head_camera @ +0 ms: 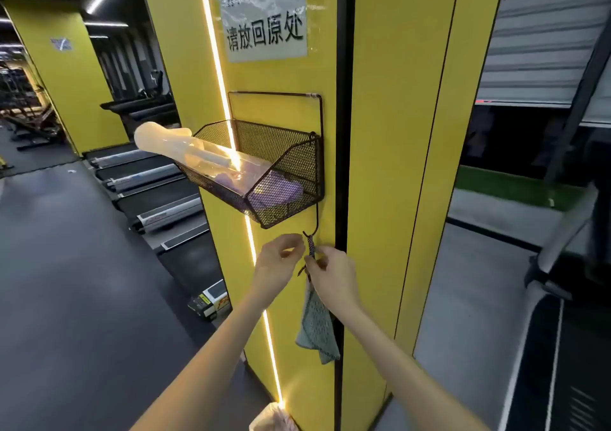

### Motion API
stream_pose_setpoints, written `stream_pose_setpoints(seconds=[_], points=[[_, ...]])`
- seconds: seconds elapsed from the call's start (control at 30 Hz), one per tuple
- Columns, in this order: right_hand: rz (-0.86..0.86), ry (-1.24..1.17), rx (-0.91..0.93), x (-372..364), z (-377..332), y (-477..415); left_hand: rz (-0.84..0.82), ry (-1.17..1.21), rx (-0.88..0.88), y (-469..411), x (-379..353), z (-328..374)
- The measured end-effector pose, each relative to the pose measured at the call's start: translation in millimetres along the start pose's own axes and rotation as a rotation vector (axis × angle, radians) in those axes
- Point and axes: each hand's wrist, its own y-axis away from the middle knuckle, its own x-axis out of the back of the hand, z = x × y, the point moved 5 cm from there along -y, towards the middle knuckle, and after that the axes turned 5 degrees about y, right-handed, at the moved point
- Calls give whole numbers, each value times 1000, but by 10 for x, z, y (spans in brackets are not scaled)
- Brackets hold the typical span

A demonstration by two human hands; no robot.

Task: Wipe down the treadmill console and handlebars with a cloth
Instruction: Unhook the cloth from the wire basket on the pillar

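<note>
Head view: my right hand (334, 275) pinches the hanging loop of the grey cloth (319, 328), whose body dangles just below that wrist against a yellow pillar. My left hand (281, 258), fingers curled, sits just left of the loop at the hook (317, 214); whether it grips anything I cannot tell. A sharp tug could snag the loop and jolt the mesh basket (291, 162) above my hands, rolling out the spray bottle (185, 149). The sign (264, 14) higher up reads "消毒工具 请放回原处". A treadmill (558, 338) stands well right of my right hand.

Gym — treadmills (155, 186) in rows
</note>
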Motion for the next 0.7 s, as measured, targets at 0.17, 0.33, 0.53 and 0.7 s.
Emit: stream_pose_setpoints(seconds=[0.17, 0.33, 0.53, 0.7], points=[[105, 88, -31, -9, -31, -115, -63, -57, -20, -108, -40, 5], [123, 126, -24, 36, -82, -117, -85, -86, -60, -88, -10, 54], [148, 18, -46, 86, -258, -62, -61, -64, -81, -46, 129, 140], [191, -84, -51, 125, -454, -11, -21, -51, -104, -43, 265, 307]])
